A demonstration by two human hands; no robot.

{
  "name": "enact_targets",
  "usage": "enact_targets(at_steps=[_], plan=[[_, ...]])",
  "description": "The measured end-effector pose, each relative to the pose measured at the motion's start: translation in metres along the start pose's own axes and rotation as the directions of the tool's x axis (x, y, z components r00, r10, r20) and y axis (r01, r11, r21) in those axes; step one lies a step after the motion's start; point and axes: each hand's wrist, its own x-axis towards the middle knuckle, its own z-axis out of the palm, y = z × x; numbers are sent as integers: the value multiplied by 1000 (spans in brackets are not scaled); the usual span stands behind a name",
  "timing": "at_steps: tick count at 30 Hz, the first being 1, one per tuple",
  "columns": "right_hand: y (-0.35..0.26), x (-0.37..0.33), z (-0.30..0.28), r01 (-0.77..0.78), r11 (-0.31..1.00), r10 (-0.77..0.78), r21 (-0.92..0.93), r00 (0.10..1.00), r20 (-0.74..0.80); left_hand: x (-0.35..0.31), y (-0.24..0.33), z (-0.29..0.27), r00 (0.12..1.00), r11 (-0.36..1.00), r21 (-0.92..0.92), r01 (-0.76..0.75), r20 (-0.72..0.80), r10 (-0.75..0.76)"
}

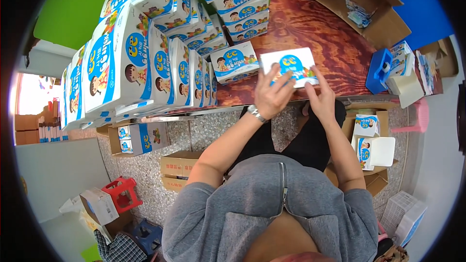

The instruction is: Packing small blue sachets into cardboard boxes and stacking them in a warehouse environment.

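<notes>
A small white and blue carton [302, 59] printed with a cartoon child and fruit sits at the table's near edge, between my hands. My left hand [273, 92] lies palm down over its left part, fingers spread across the top face. At the right near corner, my right hand [321, 98] grips the carton, thumb at the front and fingers along the side. Both hands partly cover the print. Just left of it, a matching carton [235, 62] lies on the red-brown wood-patterned table [318, 26].
Tall stacks of matching cartons [138, 63] crowd the table's left side. An open cardboard box [388, 29] with small sachets stands at the far right, near a blue holder [377, 72]. Below are a box with cartons [365, 126], a red stool [121, 194] and a pink stool [418, 116].
</notes>
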Motion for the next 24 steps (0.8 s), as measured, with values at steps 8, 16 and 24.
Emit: enact_targets(at_steps=[8, 16, 24], plan=[[-35, 64, 103, 482, 876, -481, 15, 871, 99, 4, -80, -87, 988, 926, 375, 40, 125, -93], [-12, 55, 84, 462, 880, -419, -111, 864, 279, 6, -39, -60, 989, 917, 397, 47, 113, -100], [41, 79, -111, 385, 783, -485, -489, 870, -91, 25, 4, 20, 958, 980, 19, -197, 218, 188]])
